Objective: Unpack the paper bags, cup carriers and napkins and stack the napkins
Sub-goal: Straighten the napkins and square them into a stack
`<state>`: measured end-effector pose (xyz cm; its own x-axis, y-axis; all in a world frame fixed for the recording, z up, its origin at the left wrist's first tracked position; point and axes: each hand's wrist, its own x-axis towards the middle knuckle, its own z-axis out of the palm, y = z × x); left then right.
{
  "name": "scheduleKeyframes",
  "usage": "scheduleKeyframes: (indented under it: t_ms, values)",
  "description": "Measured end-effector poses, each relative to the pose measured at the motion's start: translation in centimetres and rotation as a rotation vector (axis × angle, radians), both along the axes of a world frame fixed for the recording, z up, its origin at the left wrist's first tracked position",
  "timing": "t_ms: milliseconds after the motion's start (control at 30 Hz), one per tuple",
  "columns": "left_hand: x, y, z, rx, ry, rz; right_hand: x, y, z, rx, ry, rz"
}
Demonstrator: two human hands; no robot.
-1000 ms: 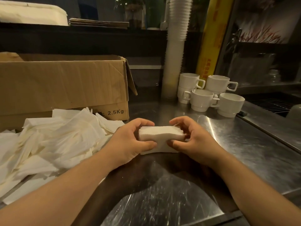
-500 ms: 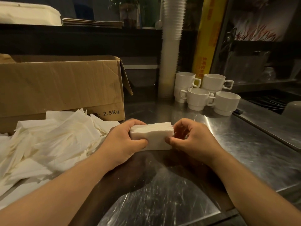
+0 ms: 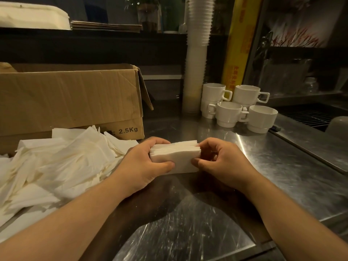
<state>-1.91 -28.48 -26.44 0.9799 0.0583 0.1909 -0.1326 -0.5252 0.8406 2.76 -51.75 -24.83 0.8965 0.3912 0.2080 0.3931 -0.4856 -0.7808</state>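
The tabletop (image 3: 282,166) is finished in scratched, glossy metal. Matt paper is seen in the napkins (image 3: 175,155); creased cardboard in the box (image 3: 71,98).

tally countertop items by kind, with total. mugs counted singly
Mugs: 6
Box: 1
Cup stack: 1
Napkin stack, held by left hand and right hand: 1
Loose napkin pile: 1
Total: 10

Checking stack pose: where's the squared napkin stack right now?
Head view, centre: napkin stack on the steel counter, held between left hand and right hand.
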Motion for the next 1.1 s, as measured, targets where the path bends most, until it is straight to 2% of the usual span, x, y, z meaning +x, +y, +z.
scheduleKeyframes:
  t_ms: [767, 933, 1100]
  values:
    - [-0.08, -0.05, 0.09, 0.001, 0.012, -0.029, -0.08, -0.07, 0.1, 0.061, -0.009, -0.02]
    - [-0.09, -0.07, 0.09, 0.016, 0.006, -0.024, -0.18, -0.03, 0.16, 0.178, 0.033, -0.058]
    - [-0.13, -0.07, 0.15, 0.001, 0.008, -0.03, -0.09, 0.04, 0.26, 0.13, 0.043, -0.058]
